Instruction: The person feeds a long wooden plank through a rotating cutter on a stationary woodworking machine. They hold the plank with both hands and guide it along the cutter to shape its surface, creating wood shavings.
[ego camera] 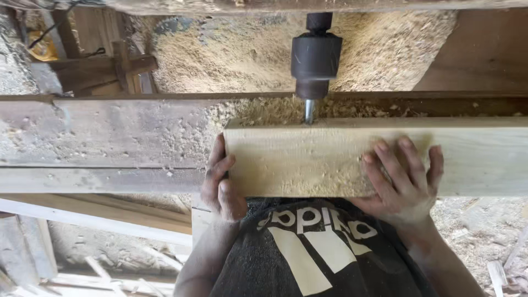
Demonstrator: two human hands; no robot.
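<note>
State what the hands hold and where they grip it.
Both hold the pale timber beam: left hand wraps its cut end, right hand lies flat on its top near the front edge.

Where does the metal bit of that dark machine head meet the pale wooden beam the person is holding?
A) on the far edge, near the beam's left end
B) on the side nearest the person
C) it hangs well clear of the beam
A: the bit comes down at the far edge of the beam, close to its left end, beside the left hand.

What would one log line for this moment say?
left hand: grips plank end | right hand: flat on pale plank | drill bit: at plank's far edge | sawdust around
</note>
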